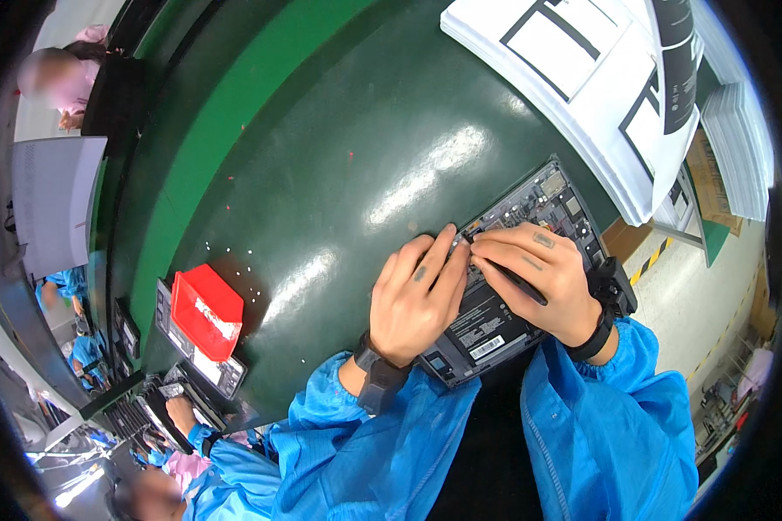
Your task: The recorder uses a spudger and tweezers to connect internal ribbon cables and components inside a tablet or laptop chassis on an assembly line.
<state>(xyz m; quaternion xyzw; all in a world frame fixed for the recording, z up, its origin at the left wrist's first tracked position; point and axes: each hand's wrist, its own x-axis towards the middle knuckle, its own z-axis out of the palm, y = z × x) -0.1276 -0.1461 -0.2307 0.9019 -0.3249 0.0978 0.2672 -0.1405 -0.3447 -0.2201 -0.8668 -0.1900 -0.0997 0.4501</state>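
An opened laptop base [573,208] lies at a slant on the table in front of me, its circuit board and the black battery [487,326] with a white barcode label showing. My right hand [539,273] is over the board, closed around a slim black tool [520,282]; its fingertips meet at the board's left part. Beside it, my left hand [415,291] rests with fingers stretched out along the laptop's left edge, the fingertips almost touching the right hand's. What lies right under the fingertips is hidden.
A red bin [202,300] stands on a flat device [230,378] at the left, near scattered small white bits. White foam sheets [547,95] are stacked at the far right. At the lower left, another person's hand [181,415] touches a row of dark panels [152,412].
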